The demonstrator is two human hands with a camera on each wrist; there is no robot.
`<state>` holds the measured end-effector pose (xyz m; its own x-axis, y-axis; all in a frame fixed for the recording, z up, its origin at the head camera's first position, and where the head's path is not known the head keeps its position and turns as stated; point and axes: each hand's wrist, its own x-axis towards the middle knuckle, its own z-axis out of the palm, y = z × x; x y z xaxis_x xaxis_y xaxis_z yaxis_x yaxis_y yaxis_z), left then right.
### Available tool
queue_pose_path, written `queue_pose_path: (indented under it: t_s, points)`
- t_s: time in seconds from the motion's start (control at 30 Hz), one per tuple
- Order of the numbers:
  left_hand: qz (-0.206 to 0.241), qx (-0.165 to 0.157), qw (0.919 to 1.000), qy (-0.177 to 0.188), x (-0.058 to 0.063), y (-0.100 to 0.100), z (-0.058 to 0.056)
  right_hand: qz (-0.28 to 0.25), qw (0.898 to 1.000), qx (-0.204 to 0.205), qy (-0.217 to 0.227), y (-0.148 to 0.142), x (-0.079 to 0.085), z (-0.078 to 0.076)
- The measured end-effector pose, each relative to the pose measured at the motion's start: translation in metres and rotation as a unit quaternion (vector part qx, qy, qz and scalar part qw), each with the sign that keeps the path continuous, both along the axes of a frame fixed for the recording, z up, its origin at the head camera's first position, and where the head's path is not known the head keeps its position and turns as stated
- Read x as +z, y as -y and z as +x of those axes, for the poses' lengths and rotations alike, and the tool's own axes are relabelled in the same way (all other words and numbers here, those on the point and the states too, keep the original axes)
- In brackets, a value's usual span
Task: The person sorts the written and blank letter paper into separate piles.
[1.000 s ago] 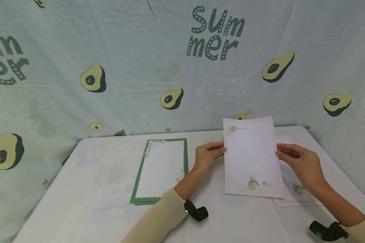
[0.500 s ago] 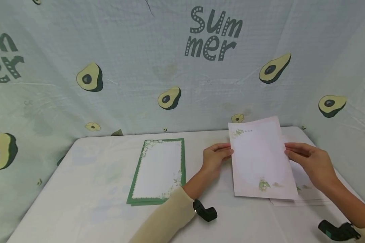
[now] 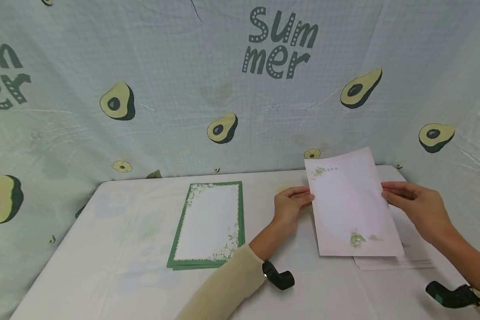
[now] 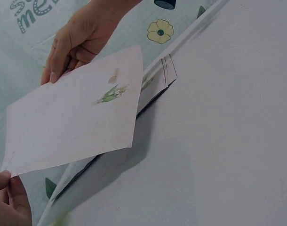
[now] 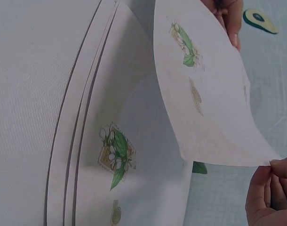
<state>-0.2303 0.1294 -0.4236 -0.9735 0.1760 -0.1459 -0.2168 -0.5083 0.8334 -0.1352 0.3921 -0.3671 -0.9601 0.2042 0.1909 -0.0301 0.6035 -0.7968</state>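
Note:
A pale pink sheet of paper (image 3: 350,209) with small green flower prints is raised above the table, its lower edge toward me. My left hand (image 3: 292,206) pinches its left edge between thumb and fingers. On the opposite edge my right hand (image 3: 420,211) pinches it too. Beneath, partly hidden, lies a stack of matching pink sheets (image 5: 148,141), their edges slightly staggered. In the left wrist view the raised sheet (image 4: 77,113) slants over that stack and casts a shadow on the table.
To the left, a few green-bordered sheets (image 3: 210,222) with white flower trim lie stacked on the white table (image 3: 136,249). Behind the table hangs a pale cloth (image 3: 176,80) printed with avocados. Black cameras sit on both wrists.
Both hands have carried the pink sheet rightward over the pink stack, and the sheet has tilted slightly. It now covers more of the stack. The green-bordered sheets have stayed in place.

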Motion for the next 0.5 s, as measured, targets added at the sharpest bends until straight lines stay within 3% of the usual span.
queue_pose_path:
  t_s: [0.5]
  points:
    - [0.007, 0.004, 0.9995, 0.03, -0.006, -0.025, 0.005, 0.035, 0.998, -0.053, 0.007, -0.022, -0.005, -0.003]
